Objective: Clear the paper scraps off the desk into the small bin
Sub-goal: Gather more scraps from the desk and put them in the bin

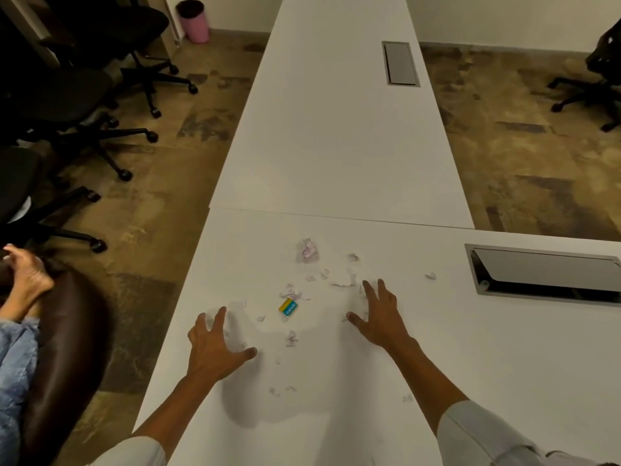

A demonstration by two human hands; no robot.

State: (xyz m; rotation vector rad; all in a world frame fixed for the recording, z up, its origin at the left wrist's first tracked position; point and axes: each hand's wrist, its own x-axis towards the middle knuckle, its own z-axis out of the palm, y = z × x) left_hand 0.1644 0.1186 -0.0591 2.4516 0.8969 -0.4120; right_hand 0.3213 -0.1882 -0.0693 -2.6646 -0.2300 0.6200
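Two pale sleeves come in at the bottom of the frame, and two bare arms reach up from them over a long white desk [336, 146]. The left hand [215, 344] sits in the lower middle, palm down, fingers spread wide, and it holds nothing. The right hand [379, 317] is a bit higher and to the right, also flat and wide open, with nothing in it. Between and around the hands lie the paper scraps [292, 338], small white torn bits scattered over the middle of the desk. A bigger crumpled scrap [307, 251] lies above them, near the seam in the desk. A little yellow and blue-green card [288, 307] lies among the bits, between the two hands. On the right edge of the frame there is a grey cable hatch [544, 274] set into the desk, and another hatch sits higher up. The small pink bin [194, 22] stands on the floor at the upper left of the frame, far from the scraps, just past some black office chairs [84, 95]. At the left edge, another person's bare foot [28, 280] rests on a brown seat.
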